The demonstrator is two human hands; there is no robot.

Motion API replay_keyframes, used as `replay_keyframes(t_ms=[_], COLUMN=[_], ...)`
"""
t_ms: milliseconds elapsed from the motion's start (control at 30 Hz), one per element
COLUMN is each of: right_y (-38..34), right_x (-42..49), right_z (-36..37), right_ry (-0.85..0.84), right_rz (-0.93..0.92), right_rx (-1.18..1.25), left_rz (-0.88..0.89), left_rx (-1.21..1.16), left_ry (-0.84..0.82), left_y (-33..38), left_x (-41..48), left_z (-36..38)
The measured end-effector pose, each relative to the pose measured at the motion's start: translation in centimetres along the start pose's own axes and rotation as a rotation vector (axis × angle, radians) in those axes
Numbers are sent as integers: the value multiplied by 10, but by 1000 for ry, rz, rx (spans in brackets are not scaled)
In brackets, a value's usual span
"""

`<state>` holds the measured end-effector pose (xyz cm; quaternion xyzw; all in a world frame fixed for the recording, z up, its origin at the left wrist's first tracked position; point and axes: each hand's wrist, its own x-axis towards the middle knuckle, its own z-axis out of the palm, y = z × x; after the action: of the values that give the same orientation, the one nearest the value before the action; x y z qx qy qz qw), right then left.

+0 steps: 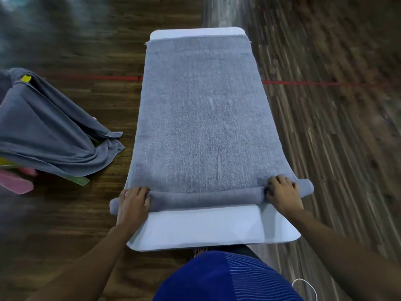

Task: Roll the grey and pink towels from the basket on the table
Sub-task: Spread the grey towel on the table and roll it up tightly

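On the long white rectangular counter (208, 227), a grey terry towel (201, 118) lies spread flat lengthwise. Its far edge stops just short of the counter's far end, and its near end is wound into a tight roll lying crosswise. Both bare forearms reach forward from the lower corners, palms down. The left hand (133, 200) sits on the roll near its left end with fingers curled over the top, its grip closed on the towel; the roll's tip pokes out past the counter's edge beside it. The right hand (282, 193) bears on the roll near its right end, fingers bent over the fabric, its grip likewise closed on it. Well apart to the left, more grey cloth (43, 131) drapes over a basket with yellow-green edges (80, 181), and a blurred pink towel (15, 183) shows beneath.
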<state>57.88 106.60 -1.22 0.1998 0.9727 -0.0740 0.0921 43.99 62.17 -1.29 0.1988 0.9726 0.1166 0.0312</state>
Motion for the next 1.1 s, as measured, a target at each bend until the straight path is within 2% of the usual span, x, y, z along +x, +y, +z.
replay_keyframes(t_ms=[67, 167, 300, 433, 600, 767, 867, 900, 1000, 1033, 1100], right_y=[-2, -9, -10, -8, -5, 5, 9, 10, 8, 4, -4], right_x=[-2, -12, -26, -19, -18, -24, -26, -26, -26, -27, -31], right_z=[5, 13, 23, 22, 11, 5, 1, 1, 5, 6, 11], right_ry=[130, 112, 41, 33, -95, -250, -342, -267, 101, 160, 152], right_rz=[-65, -157, -136, -94, -83, -58, 15, 7, -67, -88, -143], right_rx=[37, 49, -28, 46, 27, 26, 83, 71, 7, 31, 75], left_rz=[17, 51, 46, -9, -25, 7, -23, -35, -168, -201, -169], left_rx=[-9, -23, 176, 213, 123, 86, -29, -33, -7, -18, -8], left_ry=[126, 64, -85, -84, -52, -168, -157, -92, 118, 144, 125], left_y=[0, 3, -1, -2, 5, 5, 4, 4, 12, 16, 22], left_x=[-3, -14, -23, -12, -5, -12, -11, -11, -14, -18, -32], left_z=[5, 18, 29, 26, 18, 9, 10, 11, 12, 13, 22])
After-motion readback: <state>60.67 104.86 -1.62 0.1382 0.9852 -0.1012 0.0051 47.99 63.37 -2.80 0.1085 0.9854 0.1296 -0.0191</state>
